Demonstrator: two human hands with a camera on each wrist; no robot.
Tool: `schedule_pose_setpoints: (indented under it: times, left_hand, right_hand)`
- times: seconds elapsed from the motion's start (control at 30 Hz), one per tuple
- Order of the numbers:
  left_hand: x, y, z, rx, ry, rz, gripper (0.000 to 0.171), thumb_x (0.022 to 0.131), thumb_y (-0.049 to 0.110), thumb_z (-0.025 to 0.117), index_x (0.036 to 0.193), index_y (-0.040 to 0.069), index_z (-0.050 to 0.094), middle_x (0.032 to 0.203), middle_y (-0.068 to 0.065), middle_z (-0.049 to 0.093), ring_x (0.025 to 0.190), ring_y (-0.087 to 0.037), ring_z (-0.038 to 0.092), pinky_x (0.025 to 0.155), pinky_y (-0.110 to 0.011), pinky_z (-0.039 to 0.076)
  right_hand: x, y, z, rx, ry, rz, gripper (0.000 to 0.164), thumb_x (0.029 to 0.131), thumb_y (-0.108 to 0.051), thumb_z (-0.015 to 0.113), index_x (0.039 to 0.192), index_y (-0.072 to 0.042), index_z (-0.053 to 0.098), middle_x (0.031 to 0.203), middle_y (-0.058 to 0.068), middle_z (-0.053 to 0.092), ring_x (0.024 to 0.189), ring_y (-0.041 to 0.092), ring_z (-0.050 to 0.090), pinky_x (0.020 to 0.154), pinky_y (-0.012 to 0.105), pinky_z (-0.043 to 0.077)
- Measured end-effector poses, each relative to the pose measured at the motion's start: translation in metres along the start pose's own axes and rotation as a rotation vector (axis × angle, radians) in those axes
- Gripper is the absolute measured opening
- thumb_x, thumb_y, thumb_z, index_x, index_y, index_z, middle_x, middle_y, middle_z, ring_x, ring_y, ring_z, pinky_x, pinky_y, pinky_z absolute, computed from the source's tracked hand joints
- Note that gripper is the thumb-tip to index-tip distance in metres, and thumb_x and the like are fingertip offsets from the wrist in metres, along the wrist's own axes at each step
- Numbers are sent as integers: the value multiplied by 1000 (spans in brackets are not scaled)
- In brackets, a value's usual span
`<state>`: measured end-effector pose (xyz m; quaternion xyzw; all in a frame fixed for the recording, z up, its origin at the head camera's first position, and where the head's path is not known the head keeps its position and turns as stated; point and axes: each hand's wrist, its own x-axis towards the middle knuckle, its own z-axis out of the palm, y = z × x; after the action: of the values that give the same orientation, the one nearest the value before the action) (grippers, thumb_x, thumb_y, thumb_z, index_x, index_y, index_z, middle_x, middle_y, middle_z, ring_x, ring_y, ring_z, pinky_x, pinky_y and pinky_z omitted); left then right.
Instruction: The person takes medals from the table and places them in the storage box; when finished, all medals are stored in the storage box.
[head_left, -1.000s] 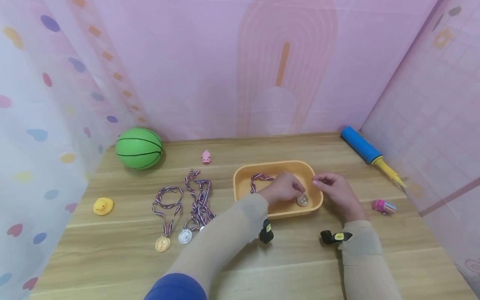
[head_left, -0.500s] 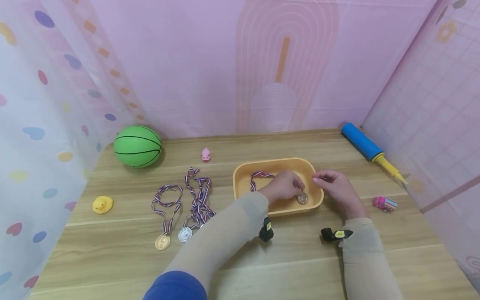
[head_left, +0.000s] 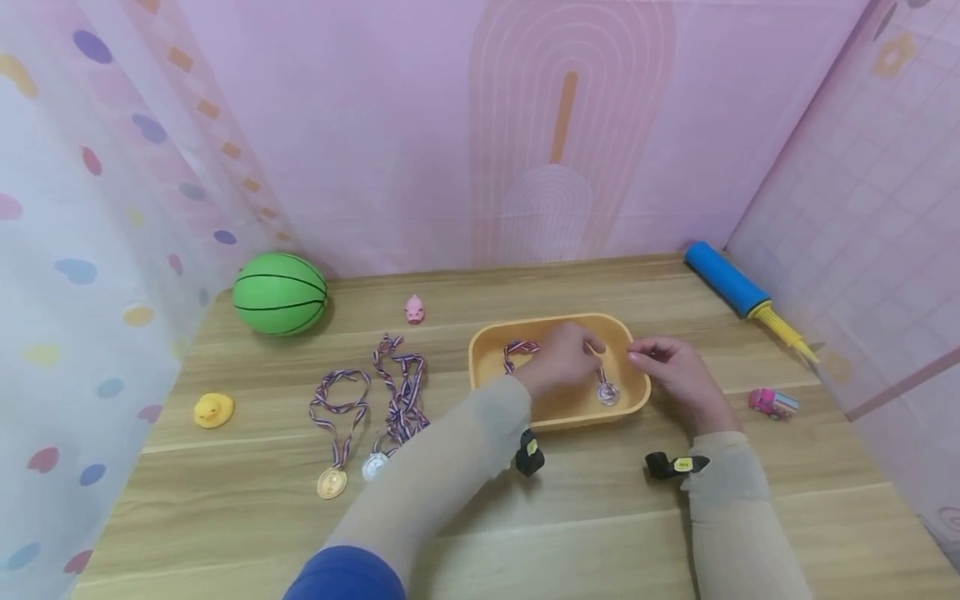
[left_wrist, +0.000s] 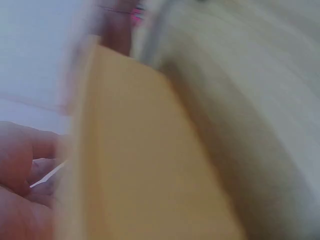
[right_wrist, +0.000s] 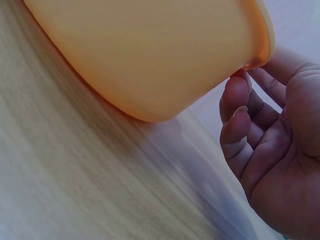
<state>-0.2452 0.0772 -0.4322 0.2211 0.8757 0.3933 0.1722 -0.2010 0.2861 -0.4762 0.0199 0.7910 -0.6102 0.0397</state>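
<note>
My left hand (head_left: pixel 562 358) is inside an orange-yellow plastic tub (head_left: pixel 555 423), thumb and fingers pinching a striped ribbon. From it a silver-coloured medal (head_left: pixel 608 393) extends at the tub's right end. Another looped ribbon (head_left: pixel 521 346) shows in the tub's left part, its lower end behind the arm. My right hand (head_left: pixel 678 375) grips the tub's right rim; the right wrist view shows its fingers (right_wrist: pixel 236 92) curled at the edge. In the blurred left wrist view, the tub wall (left_wrist: pixel 145 150) covers most of the left hand (left_wrist: pixel 25 175).
Left of the tub lie a gold medal (head_left: pixel 332 482) and a silver medal (head_left: pixel 374 467) with tangled ribbons, partly behind the left arm. Around them are a yellow duck (head_left: pixel 213 410), green ball (head_left: pixel 280 294) and pink pig (head_left: pixel 414 309). A blue pump (head_left: pixel 727 279) and toy car (head_left: pixel 773 403) stand right.
My left hand has shifted slightly left and up, away from the medal, so more ribbon shows between them. My right hand has stayed at the tub's rim.
</note>
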Motion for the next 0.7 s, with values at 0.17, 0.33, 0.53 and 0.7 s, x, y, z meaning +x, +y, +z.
schedule_pose_setpoints:
  times: [0.17, 0.33, 0.53, 0.7]
  left_hand:
    - [-21, 16, -35, -135, 35, 27, 19, 90, 13, 67, 107, 6, 68, 82, 0, 66, 70, -11, 63, 59, -22, 51]
    - [-54, 17, -74, -235, 103, 69, 20, 91, 15, 67, 109, 7, 67, 88, -2, 66, 75, -14, 65, 64, -25, 54]
    - [-109, -12, -113, -315, 162, 46, 17, 92, 15, 65, 107, 8, 66, 91, -7, 66, 80, -21, 64, 72, -33, 55]
    - [-148, -44, -127, -290, 220, -75, 17, 92, 19, 65, 105, 8, 66, 91, -10, 67, 80, -22, 65, 73, -34, 55]
  right_hand:
    - [0, -1, 0, 17, -21, 0, 39, 89, -25, 70, 113, 5, 62, 102, -2, 66, 98, 14, 56, 82, 21, 47]
    - [1, -4, -1, 29, -21, -15, 40, 89, -24, 71, 112, 7, 62, 97, -5, 66, 94, 14, 56, 79, 20, 47]
    - [0, -6, -1, 45, -25, -5, 42, 88, -26, 71, 112, 7, 61, 100, -4, 65, 97, 14, 55, 80, 19, 47]
    - [-2, -6, -4, 64, -19, -1, 39, 88, -25, 71, 111, 5, 63, 97, -6, 66, 94, 13, 55, 77, 19, 48]
